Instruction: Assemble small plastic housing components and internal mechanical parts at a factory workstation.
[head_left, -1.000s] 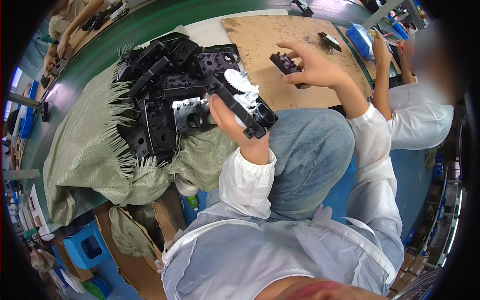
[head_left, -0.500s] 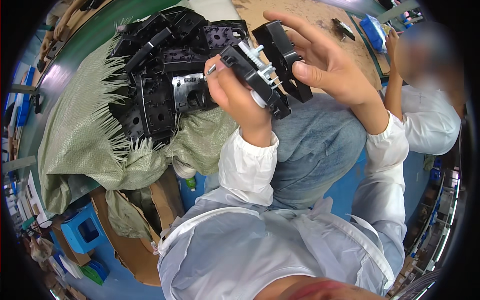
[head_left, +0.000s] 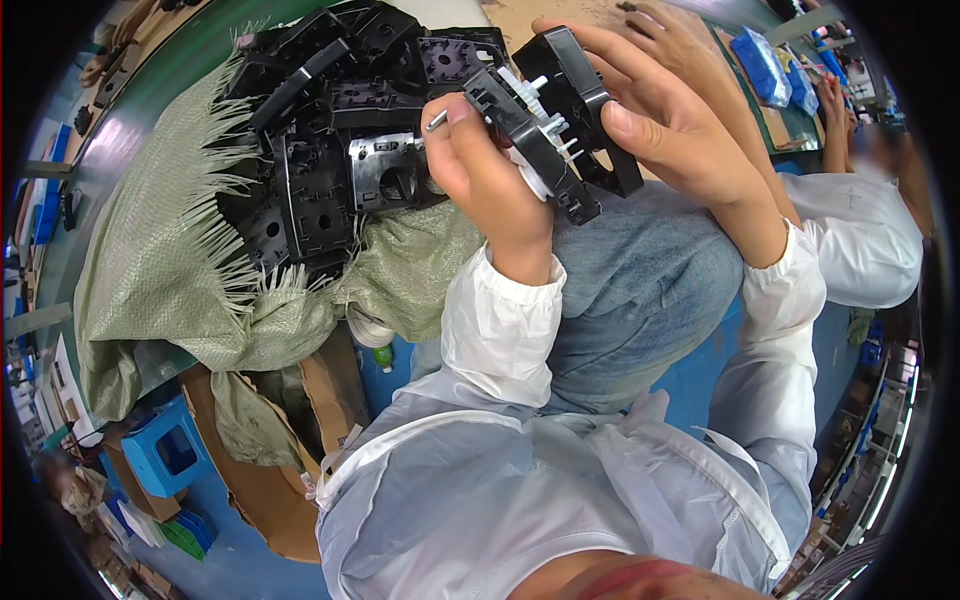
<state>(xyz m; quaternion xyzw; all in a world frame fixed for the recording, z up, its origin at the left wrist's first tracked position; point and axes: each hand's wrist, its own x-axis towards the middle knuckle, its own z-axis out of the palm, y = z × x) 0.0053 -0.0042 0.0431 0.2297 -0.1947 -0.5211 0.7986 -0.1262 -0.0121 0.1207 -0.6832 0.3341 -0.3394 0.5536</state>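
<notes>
My left hand (head_left: 490, 180) grips a black plastic housing half (head_left: 545, 150) fitted with white gears (head_left: 525, 95) and thin metal pins. A metal shaft (head_left: 437, 121) sticks out by my left thumb, and part of a white round piece shows under the housing. My right hand (head_left: 670, 130) is closed on a second black housing half (head_left: 575, 75), thumb on its near side, fingers behind it. The two halves face each other at a slant, very close together; whether they touch I cannot tell. Both are held above my knee, in front of the heap of black parts.
A woven green sack (head_left: 160, 250) lies open on the left, with a heap of black plastic housings (head_left: 330, 130) on it. Below stand a cardboard box (head_left: 250, 500) and a blue stool (head_left: 168, 455). At the right, a co-worker's arm (head_left: 715, 75) reaches over the brown board (head_left: 600, 18).
Both hands have moved slightly right with the two housing halves, which are now closer together. The co-worker's arm has reached in over the board behind my right hand.
</notes>
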